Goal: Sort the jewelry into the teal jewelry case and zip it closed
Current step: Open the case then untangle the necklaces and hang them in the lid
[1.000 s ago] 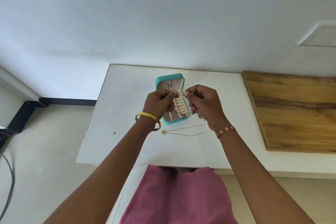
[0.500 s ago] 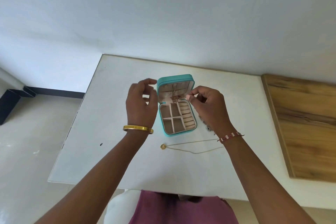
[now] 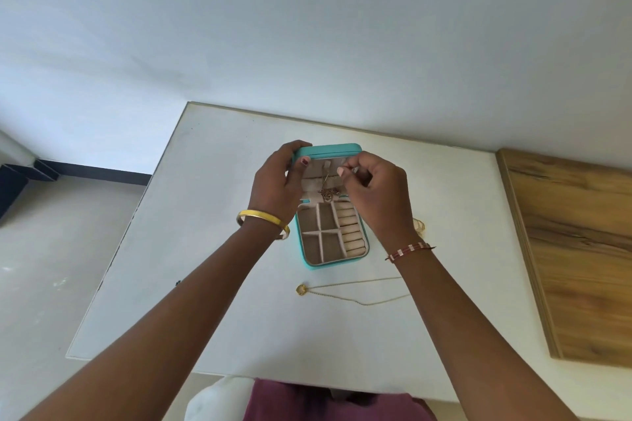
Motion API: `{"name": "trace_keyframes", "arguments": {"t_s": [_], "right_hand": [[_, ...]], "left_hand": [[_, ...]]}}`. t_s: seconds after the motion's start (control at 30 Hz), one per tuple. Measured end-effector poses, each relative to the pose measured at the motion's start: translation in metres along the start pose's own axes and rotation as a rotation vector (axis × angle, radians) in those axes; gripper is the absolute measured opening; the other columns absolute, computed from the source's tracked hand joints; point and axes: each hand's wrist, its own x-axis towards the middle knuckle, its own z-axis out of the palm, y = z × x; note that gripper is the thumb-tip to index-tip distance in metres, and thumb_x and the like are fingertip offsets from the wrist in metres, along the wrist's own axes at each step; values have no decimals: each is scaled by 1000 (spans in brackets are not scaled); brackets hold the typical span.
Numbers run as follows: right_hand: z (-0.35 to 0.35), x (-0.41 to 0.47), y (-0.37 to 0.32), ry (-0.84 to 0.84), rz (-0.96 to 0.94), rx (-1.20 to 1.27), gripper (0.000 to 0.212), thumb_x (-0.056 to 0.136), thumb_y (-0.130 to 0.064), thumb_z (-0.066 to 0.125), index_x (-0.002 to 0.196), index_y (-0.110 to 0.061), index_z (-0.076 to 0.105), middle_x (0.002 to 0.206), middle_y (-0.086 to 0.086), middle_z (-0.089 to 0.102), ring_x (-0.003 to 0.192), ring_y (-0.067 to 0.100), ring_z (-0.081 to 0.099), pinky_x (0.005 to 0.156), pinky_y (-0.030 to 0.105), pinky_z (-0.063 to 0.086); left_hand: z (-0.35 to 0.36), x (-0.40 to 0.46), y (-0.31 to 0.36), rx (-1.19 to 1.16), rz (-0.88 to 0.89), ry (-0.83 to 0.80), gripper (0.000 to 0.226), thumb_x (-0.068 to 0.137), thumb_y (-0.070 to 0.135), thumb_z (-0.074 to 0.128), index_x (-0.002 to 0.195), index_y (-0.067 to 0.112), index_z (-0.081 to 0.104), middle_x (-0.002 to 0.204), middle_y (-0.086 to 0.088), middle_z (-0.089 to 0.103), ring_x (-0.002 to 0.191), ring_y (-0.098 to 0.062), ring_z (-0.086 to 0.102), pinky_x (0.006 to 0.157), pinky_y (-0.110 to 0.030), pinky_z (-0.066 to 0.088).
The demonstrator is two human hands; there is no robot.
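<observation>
the teal jewelry case [image 3: 309, 266] is sitting open on the white desk [image 3: 219, 215], with its lid [image 3: 328, 148] standing up at the back. the left hand [image 3: 275, 186] is holding the top left corner of the lid, fingers curled over the edge and thumb on the inside. the right hand [image 3: 372, 186] is pinching the thin chain of a small necklace [image 3: 327, 193] up against the inside of the lid, and its little charm is hanging down there.

that chain looks very light, floppy and easy to tangle or snap, so i think it is best held by the chain end with just the fingertips. the case looks light too, and could tip back if nobody is steadying the lid.

a gold necklace [image 3: 345, 296] is lying on the desk just in front of the case, not put away yet. something small and pale [image 3: 419, 225] is peeking out behind the right wrist, but i cannot tell what it is.

i am not seeing any words or labels anywhere.
</observation>
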Motion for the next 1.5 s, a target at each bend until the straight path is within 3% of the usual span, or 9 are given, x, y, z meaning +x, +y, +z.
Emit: {"name": "trace_keyframes", "arguments": {"t_s": [0.13, 0.27, 0.5, 0.67, 0.83, 1.0, 1.17, 1.27, 1.5], "right_hand": [[9, 4, 2, 103, -160, -88, 11, 87, -15, 60, 87, -7, 67, 75, 10, 67, 63, 16, 59, 56, 16, 45], [17, 7, 7, 202, -290, -214, 11, 85, -14, 58, 81, -7, 66, 76, 10, 69, 68, 24, 64, 52, 30, 54], [31, 9, 11, 313, -343, -244, 19, 86, -17, 51, 75, -6, 63, 67, 8, 64, 60, 23, 60, 47, 30, 51], [42, 4, 10, 384, -225, -140, 12, 84, -11, 57, 74, -5, 60, 67, 8, 63, 60, 25, 59, 50, 33, 52], [44, 4, 10, 437, -49, 7, 13, 82, -12, 63, 73, -4, 59, 67, 8, 63, 60, 21, 58, 50, 34, 52], [41, 7, 4, 452, 216, 257, 12, 79, -7, 68, 68, -4, 62, 56, -4, 54, 53, 11, 50, 51, 31, 50], [36, 8, -3, 440, 281, 212, 12, 81, -8, 67, 71, -2, 66, 67, 5, 65, 56, 6, 53, 50, 10, 46], [35, 11, -6, 443, 337, 227, 13, 81, -7, 66, 68, -3, 65, 65, 2, 61, 58, 12, 57, 53, 20, 50], [31, 12, -11, 442, 404, 196, 19, 81, -6, 64, 63, -10, 59, 60, -3, 56, 55, 12, 55, 56, 27, 53]], "left_hand": [[1, 7, 1, -26, -35, 25, 27, 95, 16, 42, 117, 13, 56, 103, 8, 57, 92, -10, 52, 69, 2, 36], [3, 8, 4, -49, -72, 51, 27, 95, 16, 42, 117, 13, 57, 101, 7, 58, 90, -11, 53, 74, -10, 38], [1, 8, 5, 19, -107, 42, 30, 95, 14, 41, 121, 11, 55, 119, -7, 61, 98, -15, 51, 86, -20, 38], [1, 3, 5, 31, -108, 58, 30, 95, 12, 42, 122, 11, 55, 120, -8, 61, 107, -20, 54, 86, -17, 37], [1, 2, 4, 23, -97, 50, 30, 94, 13, 43, 121, 11, 56, 119, -7, 61, 104, -19, 55, 87, -20, 40], [1, 2, 3, 25, -89, 48, 30, 94, 14, 44, 122, 12, 56, 118, -7, 61, 96, -11, 50, 86, -18, 40], [1, 2, 4, 16, -92, 39, 30, 94, 14, 44, 121, 12, 56, 118, -7, 62, 96, -11, 50, 87, -22, 42], [0, 2, 6, 17, -97, 33, 30, 94, 14, 45, 122, 12, 56, 118, -7, 62, 96, -11, 50, 87, -23, 42], [1, 0, 8, 29, -88, 30, 30, 94, 14, 44, 121, 12, 56, 119, -7, 62, 96, -11, 49, 84, -20, 40]]}}
